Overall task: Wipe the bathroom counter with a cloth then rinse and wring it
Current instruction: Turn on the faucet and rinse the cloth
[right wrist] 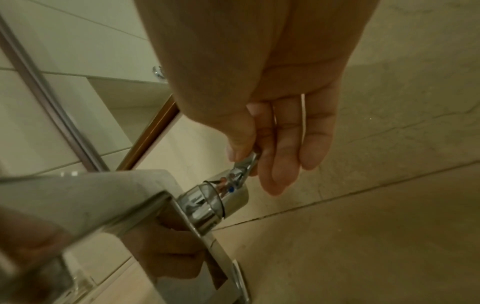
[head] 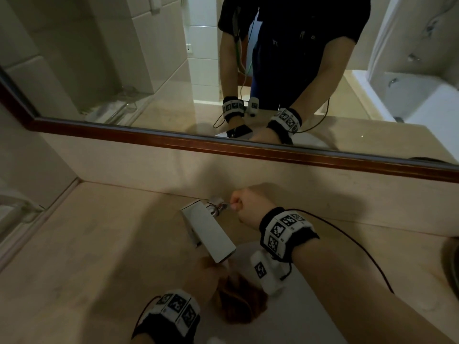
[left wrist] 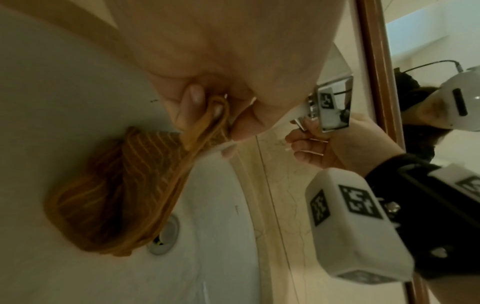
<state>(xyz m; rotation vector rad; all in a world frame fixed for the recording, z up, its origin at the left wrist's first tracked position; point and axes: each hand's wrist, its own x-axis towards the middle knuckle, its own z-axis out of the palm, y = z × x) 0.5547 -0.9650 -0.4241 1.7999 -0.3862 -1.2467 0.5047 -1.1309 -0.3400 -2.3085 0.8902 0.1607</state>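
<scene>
An orange striped cloth (head: 239,300) (left wrist: 109,195) hangs bunched over the white sink basin (left wrist: 52,82), below the spout of the square chrome faucet (head: 211,234) (right wrist: 78,197). My left hand (head: 206,274) (left wrist: 207,107) pinches the cloth's top edge between thumb and fingers. At the back of the faucet my right hand (head: 244,203) (right wrist: 249,150) pinches the thin chrome lever (right wrist: 245,164) (left wrist: 301,123) between thumb and forefinger; its other fingers hang straight beside it. I cannot tell whether water runs.
The beige stone counter (head: 87,244) runs left and right of the basin, with a low backsplash and a wood-framed mirror (head: 223,145) above. The drain (left wrist: 166,236) lies under the cloth. A dark round object (head: 450,259) sits at the right counter edge.
</scene>
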